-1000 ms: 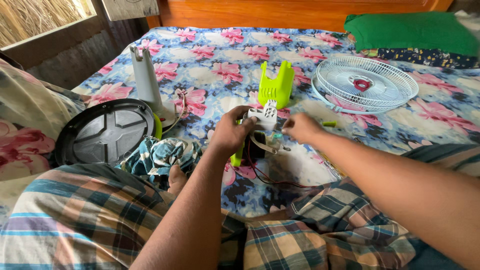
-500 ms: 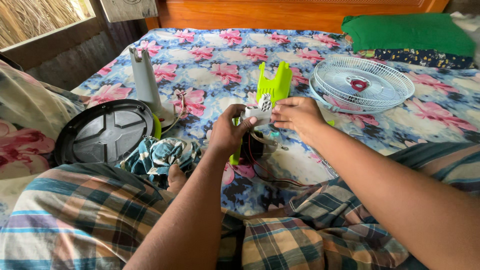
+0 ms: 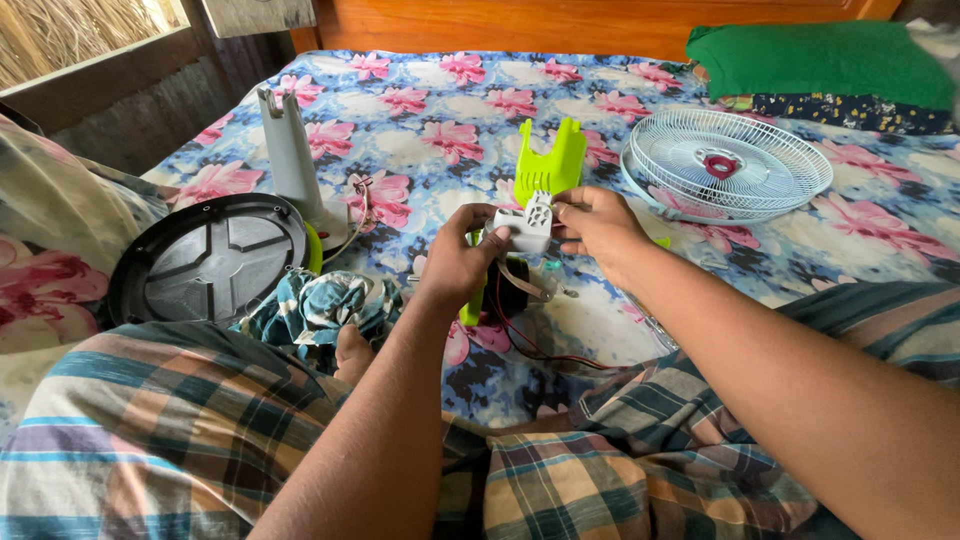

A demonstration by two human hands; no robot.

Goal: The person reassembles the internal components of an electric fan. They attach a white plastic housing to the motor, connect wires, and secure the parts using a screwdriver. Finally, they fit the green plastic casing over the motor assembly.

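- While I sit cross-legged on the flowered bedsheet (image 3: 440,130), my left hand (image 3: 455,265) is closed around a small white plastic housing (image 3: 530,225) pierced with vent holes, held above the sheet in front of my knees.
- My right hand (image 3: 600,228) pinches the housing's right edge with its fingertips.
- Under the housing: a dark motor block (image 3: 512,290) with thin red wires (image 3: 545,350) trailing over the sheet.
- Behind it: a lime-green slotted plastic cover (image 3: 550,165), standing upright.
- Right: a round white wire grille (image 3: 735,160), lying flat; a folded green cloth (image 3: 820,62) beyond it.
- Left: a black ribbed round base (image 3: 205,260), a grey tapered column (image 3: 290,160), and a crumpled patterned rag (image 3: 320,305).
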